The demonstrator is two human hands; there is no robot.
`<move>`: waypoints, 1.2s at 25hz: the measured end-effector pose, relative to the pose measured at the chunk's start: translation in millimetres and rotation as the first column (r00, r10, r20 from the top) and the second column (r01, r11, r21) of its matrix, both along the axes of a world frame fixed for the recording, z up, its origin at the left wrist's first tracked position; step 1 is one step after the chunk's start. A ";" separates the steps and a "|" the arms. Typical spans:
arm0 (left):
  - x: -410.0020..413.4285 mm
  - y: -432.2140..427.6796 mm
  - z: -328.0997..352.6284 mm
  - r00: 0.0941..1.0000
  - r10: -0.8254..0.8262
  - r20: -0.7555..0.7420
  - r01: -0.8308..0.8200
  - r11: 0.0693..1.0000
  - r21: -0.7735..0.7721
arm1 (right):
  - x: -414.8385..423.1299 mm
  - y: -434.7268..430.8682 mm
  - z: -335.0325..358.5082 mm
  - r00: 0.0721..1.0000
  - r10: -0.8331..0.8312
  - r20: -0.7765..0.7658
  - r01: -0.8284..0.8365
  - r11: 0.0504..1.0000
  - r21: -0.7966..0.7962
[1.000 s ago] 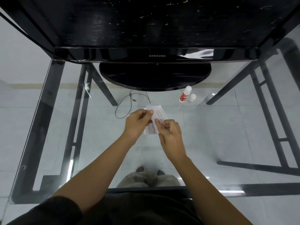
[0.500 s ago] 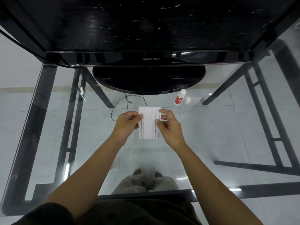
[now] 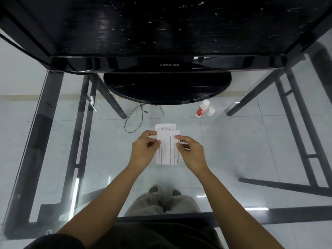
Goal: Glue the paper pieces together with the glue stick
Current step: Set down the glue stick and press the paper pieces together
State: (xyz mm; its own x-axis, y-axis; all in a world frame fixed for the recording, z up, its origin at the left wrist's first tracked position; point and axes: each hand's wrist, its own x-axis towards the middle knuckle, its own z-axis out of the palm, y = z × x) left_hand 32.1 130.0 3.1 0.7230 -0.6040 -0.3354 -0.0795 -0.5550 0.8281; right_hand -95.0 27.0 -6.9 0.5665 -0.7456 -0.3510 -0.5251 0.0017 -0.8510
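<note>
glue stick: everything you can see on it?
The glue stick is a small white tube with a red label, standing tilted on the glass table, just in front of the monitor base. Its white cap is off and sits beside it. Neither hand touches it.

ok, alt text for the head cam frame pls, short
Seen from above, a person's left hand and right hand pinch the side edges of a printed paper piece that overlaps a second paper piece, over a glass table. An uncapped glue stick stands beside its cap near the black monitor base.
</note>
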 end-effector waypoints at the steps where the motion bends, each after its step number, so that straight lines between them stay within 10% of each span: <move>1: 2.1 -2.1 -0.3 0.998 -0.006 0.061 0.006 1.000 -0.001 | 3.3 -3.0 0.3 1.000 -0.003 0.013 0.004 1.000 -0.028; 30: 0.2 -25.5 -16.2 0.968 0.010 0.250 -0.032 0.996 0.081 | 24.7 -13.5 -17.3 0.998 0.022 -0.058 -0.034 0.974 -0.225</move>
